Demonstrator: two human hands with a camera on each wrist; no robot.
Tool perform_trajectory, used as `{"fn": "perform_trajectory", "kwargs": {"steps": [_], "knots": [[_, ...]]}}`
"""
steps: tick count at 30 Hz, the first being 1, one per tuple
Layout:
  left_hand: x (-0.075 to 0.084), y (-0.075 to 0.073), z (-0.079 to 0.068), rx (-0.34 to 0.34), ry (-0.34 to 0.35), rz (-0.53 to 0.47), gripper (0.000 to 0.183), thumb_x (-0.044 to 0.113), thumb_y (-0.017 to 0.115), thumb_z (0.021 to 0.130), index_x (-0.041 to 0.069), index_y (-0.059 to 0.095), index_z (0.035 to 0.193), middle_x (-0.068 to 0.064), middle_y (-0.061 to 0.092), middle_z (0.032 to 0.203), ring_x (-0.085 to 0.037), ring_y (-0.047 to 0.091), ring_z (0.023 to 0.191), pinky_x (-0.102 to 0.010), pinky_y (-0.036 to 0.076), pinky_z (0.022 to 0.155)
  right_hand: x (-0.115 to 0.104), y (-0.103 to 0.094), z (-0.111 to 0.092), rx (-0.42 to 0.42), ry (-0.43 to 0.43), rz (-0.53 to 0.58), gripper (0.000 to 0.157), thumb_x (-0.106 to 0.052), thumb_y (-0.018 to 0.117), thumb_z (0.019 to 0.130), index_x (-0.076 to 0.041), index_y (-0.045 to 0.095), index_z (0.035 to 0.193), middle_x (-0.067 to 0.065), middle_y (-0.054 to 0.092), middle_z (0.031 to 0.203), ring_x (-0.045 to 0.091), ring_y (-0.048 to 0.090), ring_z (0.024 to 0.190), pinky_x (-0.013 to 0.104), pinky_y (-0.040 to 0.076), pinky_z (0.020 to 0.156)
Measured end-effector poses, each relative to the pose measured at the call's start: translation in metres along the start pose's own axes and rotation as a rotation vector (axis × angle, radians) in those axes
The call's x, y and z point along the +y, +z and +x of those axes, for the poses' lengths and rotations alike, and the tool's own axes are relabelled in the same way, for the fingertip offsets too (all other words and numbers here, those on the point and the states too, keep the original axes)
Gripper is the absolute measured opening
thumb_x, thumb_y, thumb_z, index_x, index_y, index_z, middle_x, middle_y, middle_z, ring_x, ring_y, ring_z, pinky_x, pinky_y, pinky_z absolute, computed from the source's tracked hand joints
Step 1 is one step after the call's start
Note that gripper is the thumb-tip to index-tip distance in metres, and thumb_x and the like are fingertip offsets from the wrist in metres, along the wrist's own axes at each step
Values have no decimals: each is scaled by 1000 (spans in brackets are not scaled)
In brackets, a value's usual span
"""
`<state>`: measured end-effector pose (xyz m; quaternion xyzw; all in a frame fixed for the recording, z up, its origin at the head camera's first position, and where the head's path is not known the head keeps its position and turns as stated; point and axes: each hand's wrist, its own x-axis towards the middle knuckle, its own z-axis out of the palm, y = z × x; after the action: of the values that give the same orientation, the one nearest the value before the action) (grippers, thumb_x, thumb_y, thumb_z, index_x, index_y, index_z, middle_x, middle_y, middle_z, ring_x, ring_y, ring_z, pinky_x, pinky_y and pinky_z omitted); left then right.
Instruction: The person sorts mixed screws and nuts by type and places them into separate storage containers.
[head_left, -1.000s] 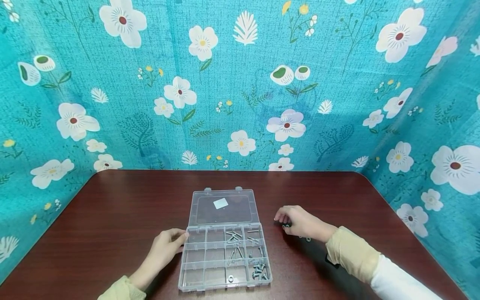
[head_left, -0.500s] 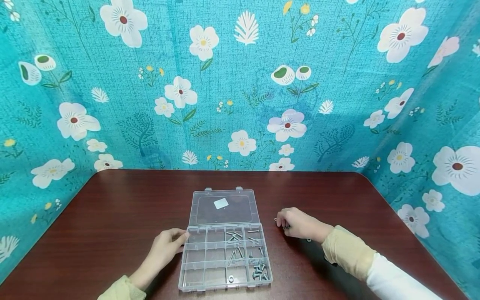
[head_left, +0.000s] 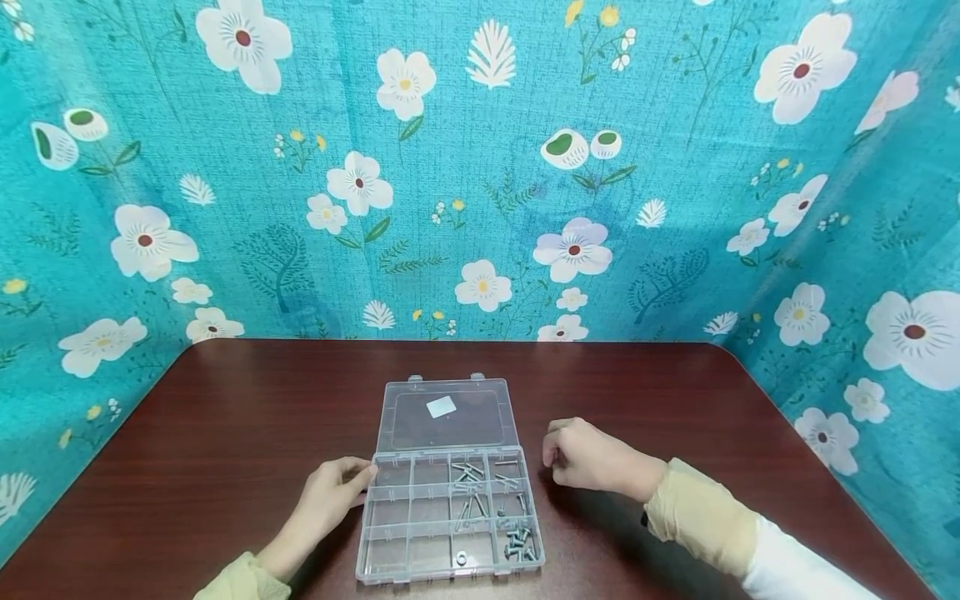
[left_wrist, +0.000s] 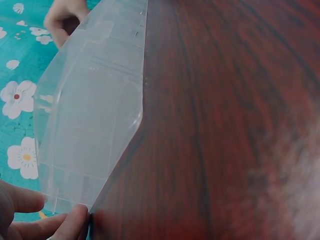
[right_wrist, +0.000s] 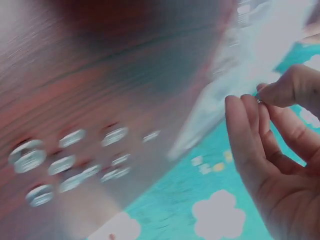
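Note:
A clear plastic compartment box [head_left: 430,536] lies on the dark wood table with its lid [head_left: 450,429] folded open behind it. Screws [head_left: 517,542] fill several right-hand compartments, and a single nut or washer ring [head_left: 461,558] sits in a front one. My left hand [head_left: 333,487] grips the box's left edge, thumb and fingers at its corner in the left wrist view. Right of the box, my right hand [head_left: 592,457] hovers over the table. In the right wrist view its thumb and fingers pinch a small metal piece [right_wrist: 259,100], mostly hidden by the fingertips.
Several loose shiny metal nuts or washers [right_wrist: 30,160] lie scattered on the table [head_left: 285,417], blurred in the right wrist view. A turquoise flowered cloth [head_left: 450,208] rises behind the table's far edge. A small white label [head_left: 441,407] shows on the lid.
My right hand, lower among the loose metal pieces a moment ago, has closed its fingers and shifted slightly left toward the box. My left hand and the box have stayed put.

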<state>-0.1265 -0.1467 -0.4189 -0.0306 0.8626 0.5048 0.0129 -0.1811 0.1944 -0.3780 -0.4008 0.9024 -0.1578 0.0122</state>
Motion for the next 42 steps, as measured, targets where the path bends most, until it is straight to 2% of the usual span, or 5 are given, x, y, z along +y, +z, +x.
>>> {"fn": "perform_trajectory", "kwargs": {"steps": [9,20,29,37,42], "knots": [[0,-1,-1,-8,-7,-17,25,7,56,88,-12,59,104,-16,65,93,-28,64,86,-25,58,64,-54,-4,11,43,-270,47,14,4,61,68,-9,65,73,-5,49,72,-3,40,62,1,35,51],[-1,-1,-1,-2,-1,9,25,9,57,88,-11,60,103,-15,65,93,-26,65,83,-25,58,63,-93,17,18,4,-456,-2,15,2,64,65,-13,63,70,-8,50,74,-6,40,66,-5,31,57],[0,-1,0,-29,10,19,28,11,55,90,-12,58,105,-17,64,94,-29,64,84,-26,58,63,-93,19,16,-48,-436,-55,14,-3,66,72,-16,65,76,-10,52,82,-7,47,74,-3,36,64],[-1,-1,0,-21,1,4,27,10,56,89,-12,59,105,-16,64,94,-28,65,83,-26,58,63,-62,1,21,-43,-285,14,17,-1,61,77,-13,67,88,-8,56,90,3,53,84,10,47,73],[-1,-1,0,-17,-4,7,26,10,56,89,-11,60,105,-15,65,94,-26,65,81,-27,58,63,-43,-2,22,14,-249,-24,18,0,63,75,-13,67,87,-6,57,90,6,52,82,16,50,72]]}}
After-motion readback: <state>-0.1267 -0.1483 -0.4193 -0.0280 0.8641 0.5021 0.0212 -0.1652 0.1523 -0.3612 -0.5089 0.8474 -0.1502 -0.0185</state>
